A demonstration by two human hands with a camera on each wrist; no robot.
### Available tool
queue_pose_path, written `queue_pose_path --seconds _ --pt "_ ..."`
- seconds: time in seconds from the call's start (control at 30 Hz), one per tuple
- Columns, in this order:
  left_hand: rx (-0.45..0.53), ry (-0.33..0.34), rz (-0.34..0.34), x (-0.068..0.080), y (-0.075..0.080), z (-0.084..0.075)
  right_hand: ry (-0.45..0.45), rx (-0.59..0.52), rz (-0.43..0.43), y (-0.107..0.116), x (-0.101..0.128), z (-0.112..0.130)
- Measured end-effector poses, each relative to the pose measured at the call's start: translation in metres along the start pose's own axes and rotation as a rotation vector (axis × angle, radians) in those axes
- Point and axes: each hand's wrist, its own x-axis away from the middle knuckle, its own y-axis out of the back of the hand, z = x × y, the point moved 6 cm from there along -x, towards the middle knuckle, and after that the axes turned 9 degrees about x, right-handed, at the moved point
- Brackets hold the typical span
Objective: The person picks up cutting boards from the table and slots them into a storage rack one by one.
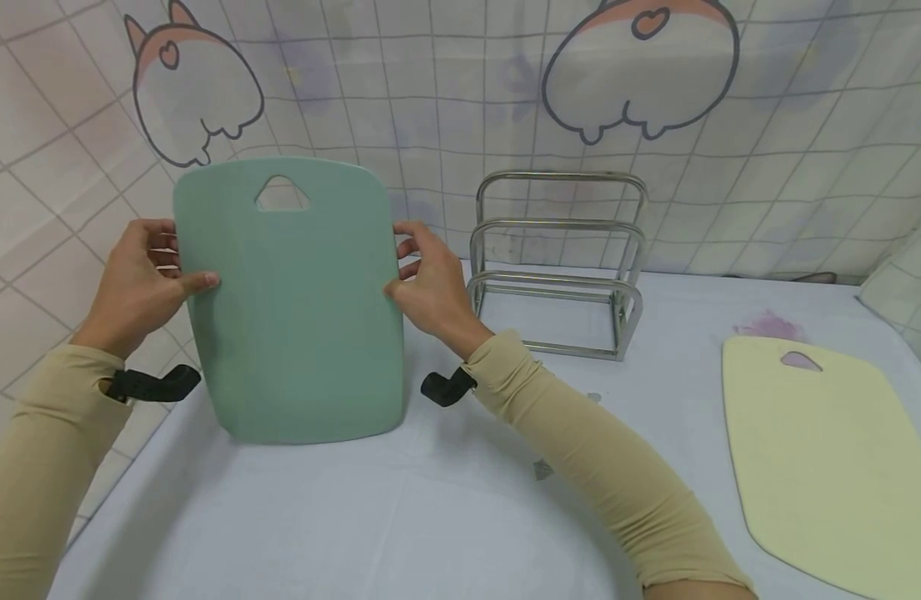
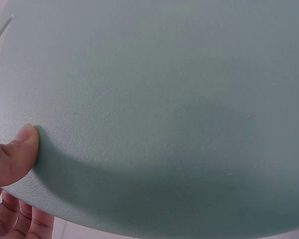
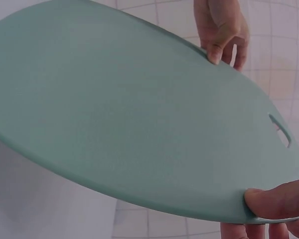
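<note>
A green cutting board [image 1: 295, 317] stands upright between my two hands, its cut-out handle at the top. My left hand [image 1: 141, 279] pinches the left edge, thumb on the near face and fingers behind. On the opposite edge my right hand [image 1: 436, 287] pinches the board in the same manner. The left wrist view is mostly filled by the board's face [image 2: 164, 109], with the left thumb [image 2: 17, 154] pressed on it. Both hands appear in the right wrist view, the right thumb [image 3: 274, 199] on the near edge. Whether the lower edge touches the table cannot be told.
A metal rack [image 1: 561, 275] with upright hoops stands at the back of the white table [image 1: 445, 517], right of the board. A yellow cutting board [image 1: 820, 450] lies flat at the far right. Behind hangs a grid-patterned curtain [image 1: 460, 100].
</note>
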Motion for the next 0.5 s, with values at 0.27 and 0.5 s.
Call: queue_pose_path --seconds 0.27,0.5 --pt "0.007 0.000 -0.012 0.0009 0.0006 -0.0019 0.007 -0.003 -0.014 0.0022 0.0009 0.0026" --pt "0.012 -0.004 -0.027 0.0016 0.0012 -0.0046 0.008 -0.003 -0.022 0.0034 0.0002 0.0023"
